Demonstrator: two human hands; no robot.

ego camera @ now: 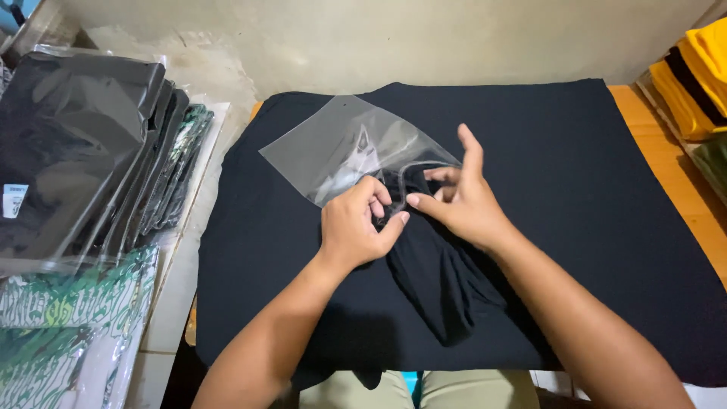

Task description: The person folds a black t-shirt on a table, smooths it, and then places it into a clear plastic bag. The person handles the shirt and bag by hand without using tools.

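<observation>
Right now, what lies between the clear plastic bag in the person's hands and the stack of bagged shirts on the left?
In the head view, only black cloth and a strip of pale surface separate the clear bag from the stack.

Even, soft indoor light; sharp at the centre, stretched at the edges.

Diffuse light from above leaves only faint shadows beneath the forearms on the wide black cloth sheet, where folds barely register. Pale glare streaks the clear plastic bag and the stack of glossy plastic-wrapped dark garments. Wide-angle distortion bows the frame edges; the folded yellow garments look slightly soft.
</observation>
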